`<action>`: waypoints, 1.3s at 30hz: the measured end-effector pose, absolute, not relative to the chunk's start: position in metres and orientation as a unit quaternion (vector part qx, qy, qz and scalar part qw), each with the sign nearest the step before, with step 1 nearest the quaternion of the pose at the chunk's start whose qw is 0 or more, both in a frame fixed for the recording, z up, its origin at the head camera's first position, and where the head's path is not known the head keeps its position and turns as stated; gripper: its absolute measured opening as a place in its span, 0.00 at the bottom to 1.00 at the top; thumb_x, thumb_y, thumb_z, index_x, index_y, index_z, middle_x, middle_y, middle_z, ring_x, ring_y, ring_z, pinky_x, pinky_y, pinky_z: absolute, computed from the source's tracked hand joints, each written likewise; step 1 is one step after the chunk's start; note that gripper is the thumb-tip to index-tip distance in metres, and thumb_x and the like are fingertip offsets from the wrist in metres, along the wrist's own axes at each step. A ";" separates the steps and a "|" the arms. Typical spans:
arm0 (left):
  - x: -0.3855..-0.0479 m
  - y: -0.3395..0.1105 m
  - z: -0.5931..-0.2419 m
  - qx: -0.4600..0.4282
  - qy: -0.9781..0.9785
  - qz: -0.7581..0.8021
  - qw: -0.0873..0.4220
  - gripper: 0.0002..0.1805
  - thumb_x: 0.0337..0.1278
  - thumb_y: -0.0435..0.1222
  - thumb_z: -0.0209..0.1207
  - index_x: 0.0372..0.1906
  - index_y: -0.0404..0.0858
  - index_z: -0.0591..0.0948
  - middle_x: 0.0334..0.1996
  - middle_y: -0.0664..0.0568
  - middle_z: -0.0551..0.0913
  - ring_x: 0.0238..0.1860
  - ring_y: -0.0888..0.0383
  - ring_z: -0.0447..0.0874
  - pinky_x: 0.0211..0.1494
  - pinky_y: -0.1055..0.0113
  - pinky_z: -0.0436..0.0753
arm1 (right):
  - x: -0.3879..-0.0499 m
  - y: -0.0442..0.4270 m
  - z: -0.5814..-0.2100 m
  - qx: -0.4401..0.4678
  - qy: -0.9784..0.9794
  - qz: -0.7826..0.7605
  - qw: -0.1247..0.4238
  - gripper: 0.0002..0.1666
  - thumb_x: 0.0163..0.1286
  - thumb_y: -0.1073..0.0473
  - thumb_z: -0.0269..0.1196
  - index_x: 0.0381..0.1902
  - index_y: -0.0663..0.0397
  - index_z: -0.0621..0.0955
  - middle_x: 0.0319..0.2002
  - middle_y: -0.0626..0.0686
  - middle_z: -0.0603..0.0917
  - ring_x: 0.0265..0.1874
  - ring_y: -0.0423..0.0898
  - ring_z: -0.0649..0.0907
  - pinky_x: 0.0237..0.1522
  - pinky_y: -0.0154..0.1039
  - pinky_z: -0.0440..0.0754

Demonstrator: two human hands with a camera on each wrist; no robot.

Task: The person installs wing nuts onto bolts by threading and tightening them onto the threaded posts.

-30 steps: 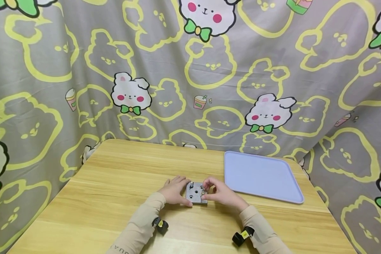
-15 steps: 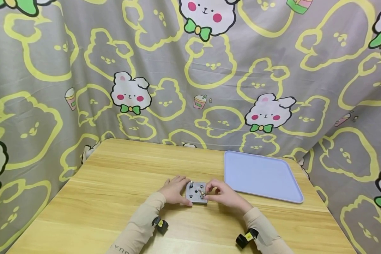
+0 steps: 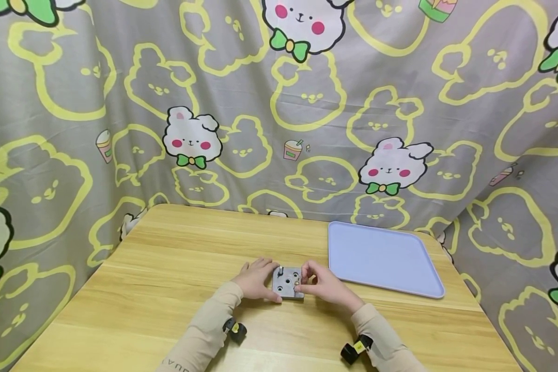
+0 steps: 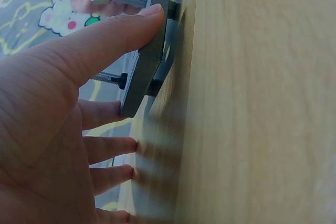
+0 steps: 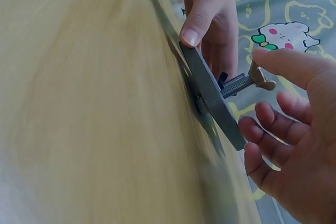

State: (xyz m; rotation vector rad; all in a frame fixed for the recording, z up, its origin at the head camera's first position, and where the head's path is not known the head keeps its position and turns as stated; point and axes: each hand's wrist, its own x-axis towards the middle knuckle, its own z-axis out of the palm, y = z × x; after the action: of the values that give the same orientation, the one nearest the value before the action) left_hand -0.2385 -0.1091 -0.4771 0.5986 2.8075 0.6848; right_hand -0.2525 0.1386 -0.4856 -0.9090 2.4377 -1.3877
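Note:
A square grey metal plate [image 3: 284,292] with several holes lies at mid-table, raised on short dark feet. My left hand [image 3: 256,281] grips its left side, thumb on the near edge and index finger farther along. Beyond the index, the other fingertips touch the table. From the plate's right part rises a threaded bolt [image 5: 237,84] with a brass-coloured wing nut [image 5: 261,78] near its top. My right hand [image 3: 329,287] is beside it: the thumb tip touches one wing, while the loosely bent fingers stay off the nut. A second bolt [image 4: 108,78] stands at the plate's far left corner.
A pale lilac tray [image 3: 383,258] lies on the right rear of the wooden table [image 3: 167,258]. Behind the table hangs a grey patterned curtain [image 3: 242,93]. Each sleeve carries a black wrist camera, one on the left [image 3: 235,330] and one on the right [image 3: 356,349].
My right hand drew slightly right, off the wing nut, half a second ago, and has come back to it. The wing nut's wings have turned. My left hand and the plate stay put.

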 end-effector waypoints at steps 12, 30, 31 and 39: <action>-0.239 -0.110 -0.478 0.202 0.948 0.230 0.094 0.53 0.36 0.60 0.71 0.70 0.42 0.66 0.72 0.39 0.64 0.75 0.39 0.56 0.72 0.30 0.53 | -0.251 0.137 -0.482 -0.312 0.817 -0.475 0.095 0.16 0.59 0.54 0.71 0.38 0.53 0.77 0.35 0.55 0.81 0.34 0.38 0.77 0.34 0.29 0.78; -0.240 -0.110 -0.481 0.202 0.949 0.226 0.090 0.53 0.35 0.60 0.72 0.70 0.43 0.67 0.72 0.40 0.65 0.74 0.39 0.57 0.72 0.30 0.53 | -0.246 0.145 -0.482 -0.360 0.815 -0.448 0.071 0.04 0.64 0.62 0.64 0.36 0.54 0.79 0.36 0.54 0.82 0.36 0.35 0.77 0.37 0.31 0.80; -0.240 -0.110 -0.481 0.202 0.949 0.226 0.090 0.53 0.35 0.60 0.72 0.70 0.42 0.67 0.72 0.40 0.65 0.74 0.39 0.57 0.72 0.30 0.53 | -0.247 0.144 -0.483 -0.354 0.817 -0.450 0.072 0.06 0.64 0.61 0.66 0.35 0.54 0.78 0.35 0.54 0.82 0.36 0.36 0.77 0.36 0.31 0.80; -0.240 -0.109 -0.479 0.200 0.948 0.228 0.093 0.52 0.35 0.60 0.72 0.69 0.43 0.67 0.72 0.40 0.65 0.74 0.39 0.57 0.72 0.31 0.53 | -0.248 0.135 -0.483 -0.307 0.823 -0.472 0.083 0.21 0.59 0.57 0.71 0.44 0.57 0.73 0.36 0.56 0.80 0.34 0.40 0.77 0.35 0.29 0.78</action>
State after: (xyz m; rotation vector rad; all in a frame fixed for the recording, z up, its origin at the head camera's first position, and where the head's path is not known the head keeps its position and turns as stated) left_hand -0.2401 -0.1090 -0.4793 0.5940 2.8157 0.6761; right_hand -0.2476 0.1351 -0.4831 -0.9155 2.4556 -1.4083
